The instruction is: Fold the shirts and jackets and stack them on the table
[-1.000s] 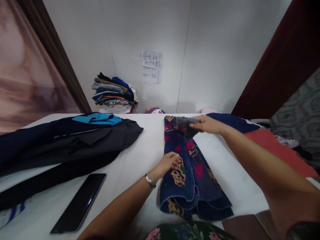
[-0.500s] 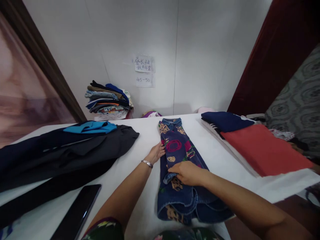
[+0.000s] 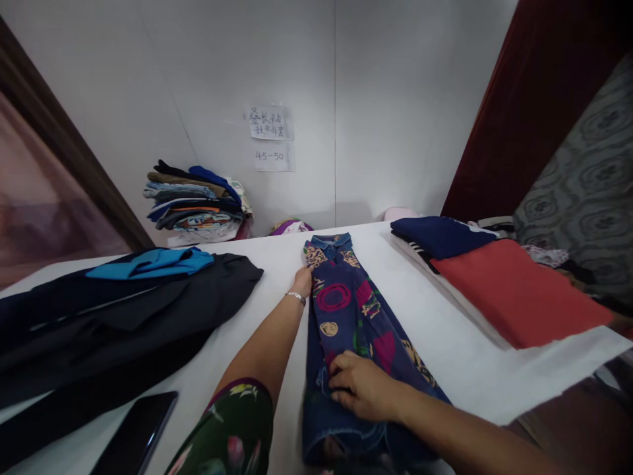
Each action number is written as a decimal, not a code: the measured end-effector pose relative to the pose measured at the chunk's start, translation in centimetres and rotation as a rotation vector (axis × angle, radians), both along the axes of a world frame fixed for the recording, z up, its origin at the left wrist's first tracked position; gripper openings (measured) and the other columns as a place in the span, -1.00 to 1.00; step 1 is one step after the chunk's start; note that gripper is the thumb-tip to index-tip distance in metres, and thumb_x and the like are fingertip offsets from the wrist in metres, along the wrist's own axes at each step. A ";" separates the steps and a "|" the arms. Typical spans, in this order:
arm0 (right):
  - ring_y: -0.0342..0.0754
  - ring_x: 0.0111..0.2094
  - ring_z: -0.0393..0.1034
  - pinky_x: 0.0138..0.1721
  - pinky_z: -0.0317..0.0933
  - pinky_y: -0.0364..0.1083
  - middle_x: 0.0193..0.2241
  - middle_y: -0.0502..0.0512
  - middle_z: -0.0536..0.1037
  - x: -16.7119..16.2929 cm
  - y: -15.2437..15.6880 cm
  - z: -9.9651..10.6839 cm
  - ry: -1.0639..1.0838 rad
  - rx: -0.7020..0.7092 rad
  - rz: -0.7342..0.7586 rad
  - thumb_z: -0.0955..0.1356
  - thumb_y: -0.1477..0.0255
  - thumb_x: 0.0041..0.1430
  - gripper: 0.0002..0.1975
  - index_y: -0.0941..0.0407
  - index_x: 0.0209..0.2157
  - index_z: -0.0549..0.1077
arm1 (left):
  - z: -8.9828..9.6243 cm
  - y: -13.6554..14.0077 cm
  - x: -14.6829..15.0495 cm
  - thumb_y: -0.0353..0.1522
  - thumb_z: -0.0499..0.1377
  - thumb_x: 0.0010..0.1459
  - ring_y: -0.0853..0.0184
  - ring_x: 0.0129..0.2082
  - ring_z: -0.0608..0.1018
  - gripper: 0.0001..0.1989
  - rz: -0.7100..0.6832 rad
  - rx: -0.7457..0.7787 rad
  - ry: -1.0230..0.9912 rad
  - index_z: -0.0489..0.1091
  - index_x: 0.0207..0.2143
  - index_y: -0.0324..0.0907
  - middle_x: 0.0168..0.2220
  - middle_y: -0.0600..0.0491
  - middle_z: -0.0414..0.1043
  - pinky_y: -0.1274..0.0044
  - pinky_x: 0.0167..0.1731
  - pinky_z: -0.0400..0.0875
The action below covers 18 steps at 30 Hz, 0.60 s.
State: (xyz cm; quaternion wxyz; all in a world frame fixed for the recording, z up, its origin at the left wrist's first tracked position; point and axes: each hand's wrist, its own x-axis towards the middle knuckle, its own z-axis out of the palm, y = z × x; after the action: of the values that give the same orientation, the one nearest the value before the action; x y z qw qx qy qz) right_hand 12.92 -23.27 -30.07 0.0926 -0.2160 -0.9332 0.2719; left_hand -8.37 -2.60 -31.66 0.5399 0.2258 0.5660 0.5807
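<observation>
A dark blue denim shirt (image 3: 346, 330) with red, tan and green patches lies lengthwise on the white table, its collar at the far end and its sides folded inward. My left hand (image 3: 303, 282) grips its left edge just below the shoulder; the fingertips are partly hidden by the cloth. Nearer to me, my right hand (image 3: 363, 386) has its fingers closed on the cuff end of a sleeve (image 3: 322, 377) that lies down the front of the shirt. The hem is at the table's near side.
Dark garments with a bright blue piece (image 3: 153, 264) lie at left, a black phone (image 3: 136, 432) nearer me. Folded red (image 3: 519, 290) and navy (image 3: 440, 237) clothes lie at right. A clothes stack (image 3: 195, 201) stands behind the table, below paper signs (image 3: 271, 123) on the wall.
My left hand has moved up along the shirt's left edge toward the shoulder and closed on it. My right hand has drawn the sleeve end down toward the hem. The view has shifted slightly.
</observation>
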 end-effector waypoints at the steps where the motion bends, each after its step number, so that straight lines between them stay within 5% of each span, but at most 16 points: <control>1: 0.03 -0.13 0.41 0.00 0.24 0.00 -0.18 0.18 0.54 0.0 -0.2 -0.3 0.012 -0.017 -0.014 0.34 0.38 0.19 -0.81 0.12 -0.26 0.59 | -0.1 0.5 0.0 -0.22 0.15 0.24 0.24 -0.08 0.50 -0.62 0.003 0.001 0.017 0.34 0.05 -0.20 0.03 -0.07 0.39 0.28 -0.11 0.48; 7: -0.02 0.00 0.41 0.09 0.25 -0.07 -0.04 0.10 0.53 0.9 0.8 1.4 0.084 -0.132 0.005 0.31 0.30 0.23 -0.75 0.01 -0.15 0.57 | -1.1 3.0 0.0 -0.22 0.15 0.24 0.23 -0.05 0.49 -0.63 -0.032 -0.046 0.140 0.34 0.05 -0.18 0.05 -0.07 0.38 0.28 -0.08 0.47; 13: 0.06 0.29 0.10 0.29 -0.01 0.09 0.26 0.23 0.28 -1.0 9.6 5.0 0.187 0.131 -0.340 0.21 0.37 0.29 -0.58 0.13 0.13 0.41 | -1.4 3.7 -0.2 -0.23 0.13 0.26 0.26 -0.06 0.49 -0.67 -0.076 -0.088 0.235 0.36 0.03 -0.15 0.06 -0.07 0.38 0.30 -0.07 0.46; 16: 0.15 0.39 -0.23 0.33 -0.21 0.14 0.37 0.33 -0.03 -3.0 13.9 3.6 0.009 0.168 -0.480 0.23 0.30 0.29 -0.40 0.28 0.28 0.18 | -1.3 3.9 -0.3 -0.23 0.14 0.25 0.25 -0.06 0.49 -0.66 -0.079 -0.094 0.275 0.36 0.03 -0.15 0.05 -0.07 0.38 0.30 -0.08 0.47; 18: 0.19 0.39 -0.26 0.33 -0.26 0.18 0.38 0.33 -0.08 -3.8 15.4 1.6 -0.133 0.122 -0.572 0.22 0.22 0.30 -0.33 0.28 0.33 0.08 | -1.3 4.1 -0.6 -0.22 0.14 0.25 0.25 -0.06 0.49 -0.66 -0.076 -0.091 0.298 0.36 0.03 -0.15 0.05 -0.07 0.38 0.30 -0.08 0.46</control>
State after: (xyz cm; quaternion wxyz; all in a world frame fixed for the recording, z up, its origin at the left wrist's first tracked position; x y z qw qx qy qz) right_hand 9.10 -7.88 -28.51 0.1168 -0.4817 -0.8531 0.1633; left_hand -8.92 1.50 -32.94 0.4812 0.3061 0.6566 0.4936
